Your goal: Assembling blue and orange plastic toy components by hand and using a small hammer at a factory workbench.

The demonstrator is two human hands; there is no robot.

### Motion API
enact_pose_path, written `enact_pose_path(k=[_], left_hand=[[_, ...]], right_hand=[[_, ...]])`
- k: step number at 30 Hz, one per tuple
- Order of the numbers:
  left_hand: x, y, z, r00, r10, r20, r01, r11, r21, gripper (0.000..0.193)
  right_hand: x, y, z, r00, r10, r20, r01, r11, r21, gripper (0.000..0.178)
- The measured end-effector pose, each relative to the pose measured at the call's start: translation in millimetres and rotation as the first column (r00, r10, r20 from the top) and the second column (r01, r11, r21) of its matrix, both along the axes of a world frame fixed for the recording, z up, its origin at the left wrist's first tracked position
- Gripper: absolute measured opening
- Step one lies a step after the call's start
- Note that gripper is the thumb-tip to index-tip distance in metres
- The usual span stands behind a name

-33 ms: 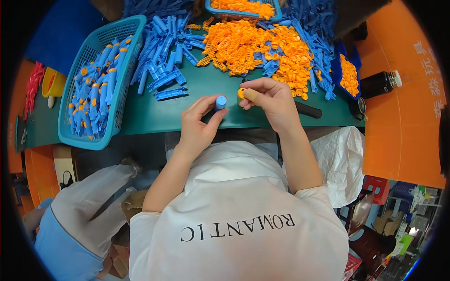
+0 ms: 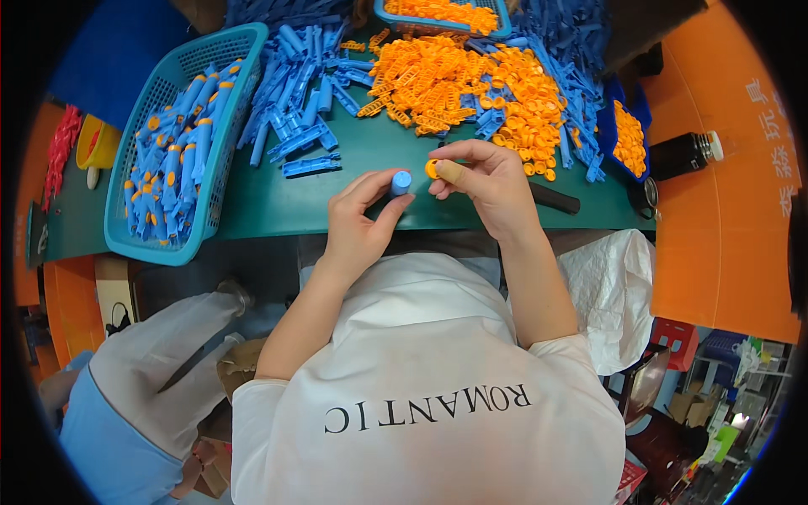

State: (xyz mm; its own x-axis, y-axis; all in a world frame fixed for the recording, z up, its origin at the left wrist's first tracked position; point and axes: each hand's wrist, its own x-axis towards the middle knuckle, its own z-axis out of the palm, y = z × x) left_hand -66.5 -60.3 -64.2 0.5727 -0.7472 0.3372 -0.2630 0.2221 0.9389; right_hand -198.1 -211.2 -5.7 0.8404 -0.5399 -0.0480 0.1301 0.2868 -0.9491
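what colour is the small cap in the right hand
The cap is orange; the head view shows it best.

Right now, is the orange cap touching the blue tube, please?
No, the right hand holds the orange cap apart from the blue tube in the left hand.

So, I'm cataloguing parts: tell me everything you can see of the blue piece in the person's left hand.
The blue piece looks like smooth plastic, with a round end turned up toward the camera. The left hand pinches it between thumb and fingers, over the near part of the green table. It is apart from the orange cap in the right hand. Fingers hide much of its side, so its full length cannot be told.
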Motion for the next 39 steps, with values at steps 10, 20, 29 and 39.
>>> enact_pose_path(k=[10, 20, 29, 39], left_hand=[[3.8, 1.7, 3.3, 0.993, -0.013, 0.117, 0.014, 1.000, -0.008, 0.034], [2.3, 3.9, 5.5, 0.982, 0.048, 0.180, -0.046, 0.999, -0.017, 0.035], [3.8, 3.5, 4.6, 0.978, 0.044, 0.203, -0.042, 0.999, -0.016, 0.032], [1.4, 1.1, 7.8, 0.984, 0.061, 0.168, -0.062, 0.998, -0.001, 0.028]], right_hand=[[21.6, 28.8, 11.4, 0.999, -0.036, -0.034, 0.022, 0.933, -0.359, 0.017], [14.0, 39.3, 12.8, 0.992, -0.122, -0.013, 0.071, 0.653, -0.754, 0.022], [13.8, 32.2, 26.6, 0.993, -0.075, -0.087, -0.043, 0.462, -0.886, 0.026], [-28.6, -0.5, 9.1, 0.898, -0.401, -0.182, -0.015, 0.385, -0.923, 0.026]])
